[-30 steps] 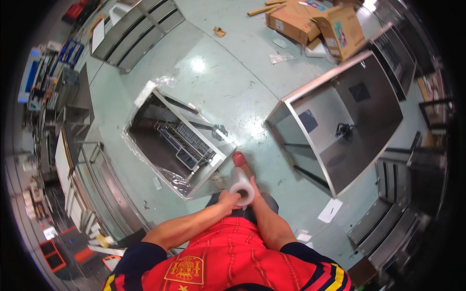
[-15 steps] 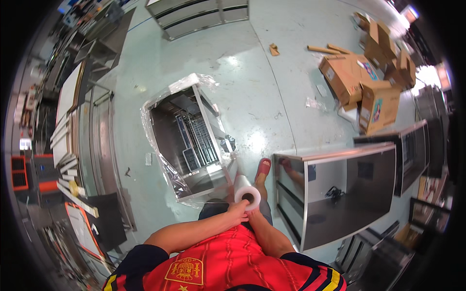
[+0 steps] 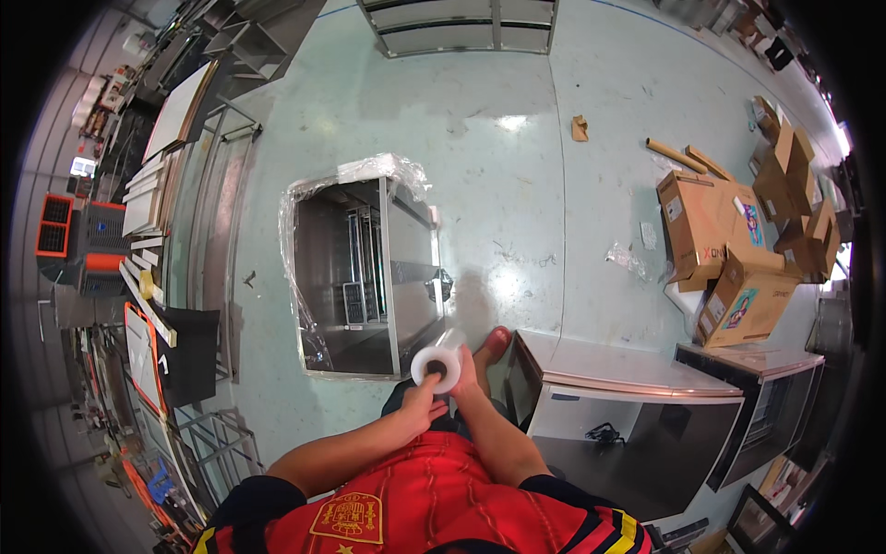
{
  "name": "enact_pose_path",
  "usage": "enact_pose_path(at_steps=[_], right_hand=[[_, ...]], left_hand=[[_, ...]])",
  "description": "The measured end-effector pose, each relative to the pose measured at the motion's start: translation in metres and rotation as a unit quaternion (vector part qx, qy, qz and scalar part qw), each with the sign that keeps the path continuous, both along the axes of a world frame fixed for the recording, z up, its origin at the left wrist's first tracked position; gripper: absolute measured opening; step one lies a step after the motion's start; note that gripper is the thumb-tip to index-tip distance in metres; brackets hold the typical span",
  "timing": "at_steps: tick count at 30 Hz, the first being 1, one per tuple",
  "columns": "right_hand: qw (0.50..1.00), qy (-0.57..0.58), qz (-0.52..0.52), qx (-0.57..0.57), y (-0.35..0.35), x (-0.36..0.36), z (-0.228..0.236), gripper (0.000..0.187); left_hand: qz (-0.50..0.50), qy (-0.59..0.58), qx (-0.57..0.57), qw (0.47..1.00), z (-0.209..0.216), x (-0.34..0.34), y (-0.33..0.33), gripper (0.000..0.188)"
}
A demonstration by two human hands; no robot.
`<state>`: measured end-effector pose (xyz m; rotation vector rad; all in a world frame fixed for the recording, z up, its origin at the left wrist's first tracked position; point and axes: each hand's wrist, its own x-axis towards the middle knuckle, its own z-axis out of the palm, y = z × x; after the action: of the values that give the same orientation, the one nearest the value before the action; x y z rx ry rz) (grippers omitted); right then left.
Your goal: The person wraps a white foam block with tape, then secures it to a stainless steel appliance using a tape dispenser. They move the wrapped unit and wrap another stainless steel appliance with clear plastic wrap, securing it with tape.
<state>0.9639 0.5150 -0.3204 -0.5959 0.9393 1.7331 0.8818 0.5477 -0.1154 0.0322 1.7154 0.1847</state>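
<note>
In front of my body I hold a roll of clear stretch film (image 3: pixel 447 363), its end and dark core hole toward me. My left hand (image 3: pixel 421 407) has a finger or thumb in the core hole, the other fingers closed below it. Against the roll's right side my right hand (image 3: pixel 468 373) is curled, its fingertips partly hidden. Just beyond stands a grey metal cabinet (image 3: pixel 413 277) with an open front and wire racks (image 3: pixel 363 263) inside. Clear film and white padding cling to its far and left edges.
To the right of my foot stands another metal cabinet (image 3: pixel 637 369) with a dark panel and a black cable. Opened cardboard boxes (image 3: pixel 706 222) and cardboard tubes (image 3: pixel 676 155) lie at the far right. Metal frames and boards (image 3: pixel 148 198) line the left side.
My view has turned, so the wrapped cabinet looks straighter. The roll has shifted left in view, and my right hand now shows along its right side, rather than below its end.
</note>
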Motion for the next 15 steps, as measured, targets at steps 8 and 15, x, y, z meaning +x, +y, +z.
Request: enact_pose_path(at_steps=[8, 15], right_hand=[[0.977, -0.111, 0.110, 0.149, 0.047, 0.080, 0.002, 0.056], [0.944, -0.026, 0.327, 0.024, 0.121, 0.123, -0.039, 0.065]], left_hand=[[0.017, -0.087, 0.065, 0.994, -0.050, 0.041, 0.042, 0.043], [-0.057, -0.012, 0.085, 0.995, -0.045, 0.040, 0.052, 0.036]])
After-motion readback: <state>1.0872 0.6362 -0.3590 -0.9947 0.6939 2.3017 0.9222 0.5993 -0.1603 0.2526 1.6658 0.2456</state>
